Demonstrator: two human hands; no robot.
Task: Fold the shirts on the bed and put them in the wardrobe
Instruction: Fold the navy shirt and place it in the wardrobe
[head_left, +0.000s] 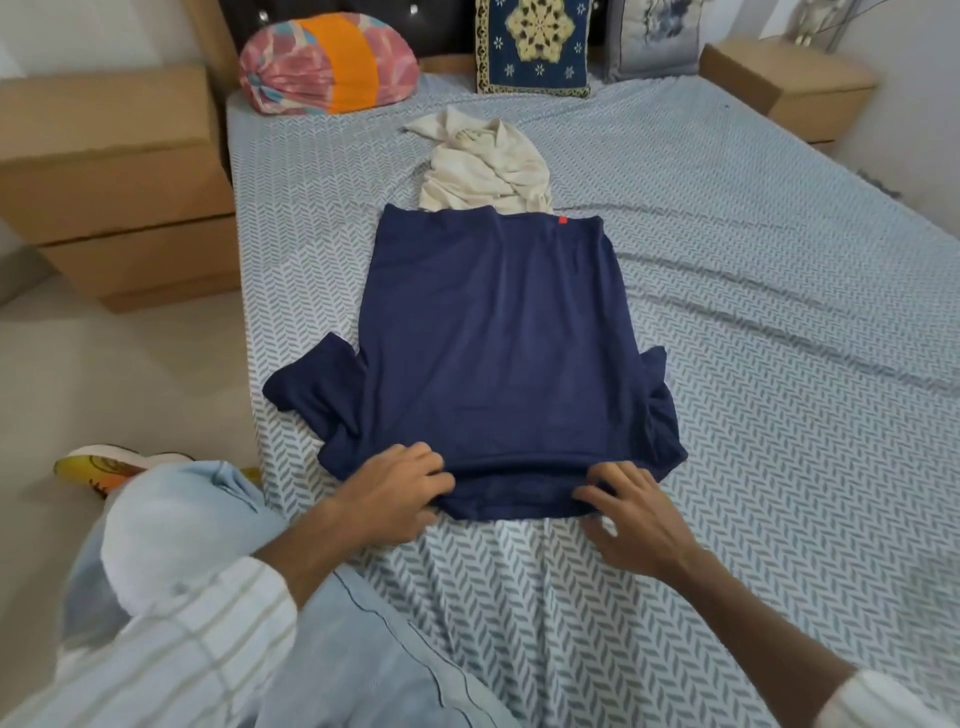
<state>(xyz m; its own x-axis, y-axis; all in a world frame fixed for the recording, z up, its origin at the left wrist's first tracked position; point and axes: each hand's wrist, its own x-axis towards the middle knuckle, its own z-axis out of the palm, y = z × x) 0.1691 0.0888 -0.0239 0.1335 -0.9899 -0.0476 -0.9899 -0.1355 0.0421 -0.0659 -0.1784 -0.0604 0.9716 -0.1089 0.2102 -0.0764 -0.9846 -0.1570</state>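
Grey-and-white chevron cotton covered the bed (753, 322), its sheet creased in long ridges toward the near edge. On the far side a black headboard (426, 26) rose behind three cushions: a round pink one banded in orange (327, 65), a square navy one with a pale woven medallion (535, 49), and a grey floral one (652, 39). Boxy tan nightstands stood at either side, one on the left (114, 182), one on the right (789, 85).

Mid-bed lay the navy shirt (493, 338), a soft knit spread flat with its hem far and its collar end near, a small red tag (562, 220) at the far hem. Its left sleeve fanned out; the right one was bunched. Just beyond it, touching its far edge, a cream shirt (483, 166) sat crumpled and twisted into a heap.

At the near edge the left hand (395, 493) curled its fingers round the navy fabric and gripped it, while the right hand (628, 514) pinched the same edge with bent fingertips. Both wrists came out of white striped sleeves. Pale blue jeans (171, 530) covered a raised knee at the left, and a yellow-and-orange shoe (104, 465) lay on the floor beside the bed.
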